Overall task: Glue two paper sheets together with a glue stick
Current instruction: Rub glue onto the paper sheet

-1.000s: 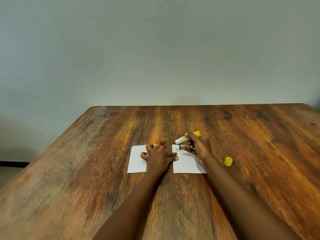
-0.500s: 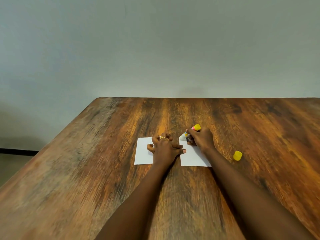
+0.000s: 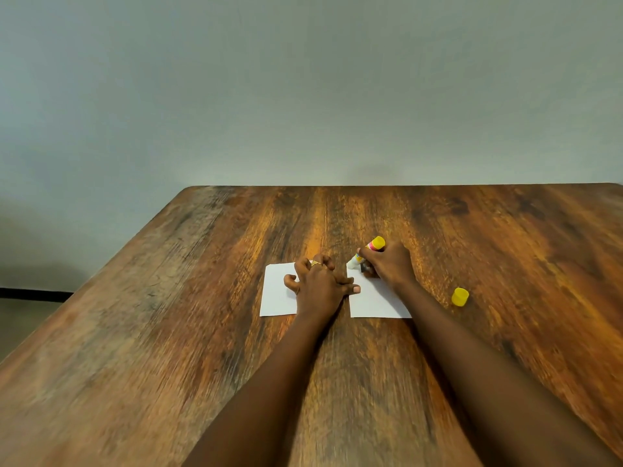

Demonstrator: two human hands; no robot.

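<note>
Two white paper sheets lie side by side on the wooden table (image 3: 202,348): the left sheet (image 3: 277,294) and the right sheet (image 3: 374,299). My left hand (image 3: 318,286) rests between them, fingers spread, its thumb pressing the right sheet's left edge and its other fingers on the left sheet. My right hand (image 3: 387,264) grips an uncapped glue stick (image 3: 365,252), tilted, with its white tip down on the right sheet's far left corner. The stick's yellow cap (image 3: 460,296) lies on the table to the right of the sheets.
The table's far edge meets a plain grey wall (image 3: 303,96). Its left edge runs diagonally, with floor and a dark strip (image 3: 33,294) beyond it. Bare wood surrounds the sheets on every side.
The glue stick's tip has come down from above the table onto the right sheet's far left corner. My left hand has stayed in place. The camera has tilted, shifting the whole scene.
</note>
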